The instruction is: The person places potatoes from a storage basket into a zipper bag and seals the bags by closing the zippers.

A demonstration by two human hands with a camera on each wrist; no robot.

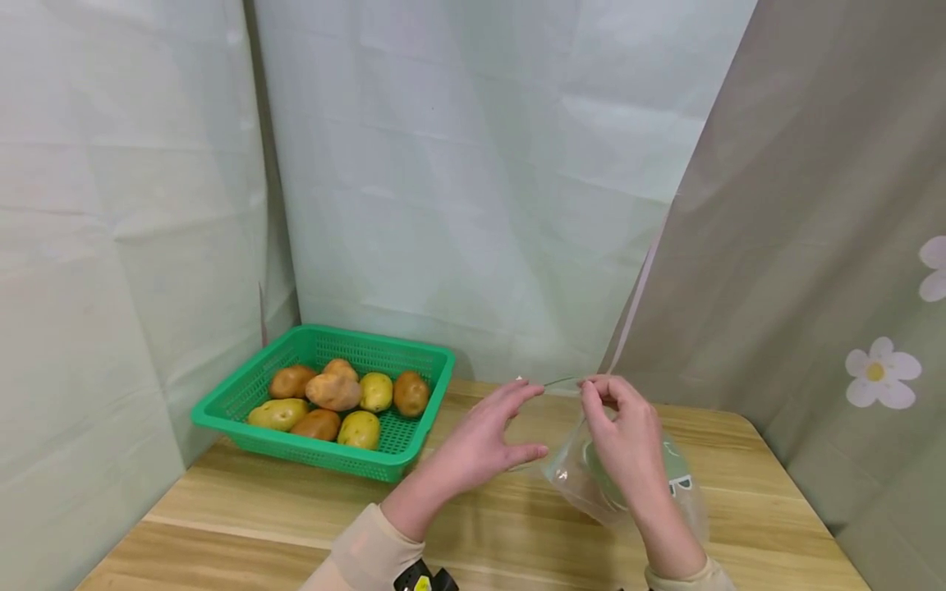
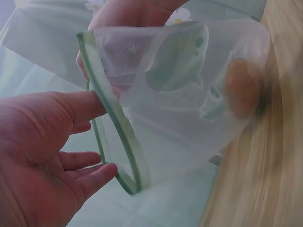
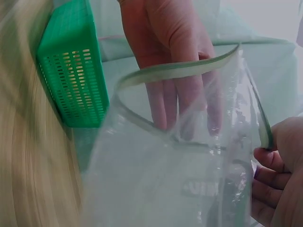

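Clear plastic bag (image 1: 591, 480): thin, glossy, green zip rim; above the wooden counter (image 1: 259, 501).
Right hand (image 1: 624, 439): pinches the rim at bag's 12 o'clock.
Left hand (image 1: 484, 439): fingers spread, touching the rim, at bag's 9 o'clock.
Green basket (image 1: 222, 410): perforated, holds potatoes (image 1: 332, 392), 10 o'clock.

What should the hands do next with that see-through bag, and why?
Probably the left hand should reach over to the green basket and pick up a potato. The clear bag has its green-edged mouth spread open, the right hand pinches its rim, and the left hand's fingers are straight at the opening, holding nothing.
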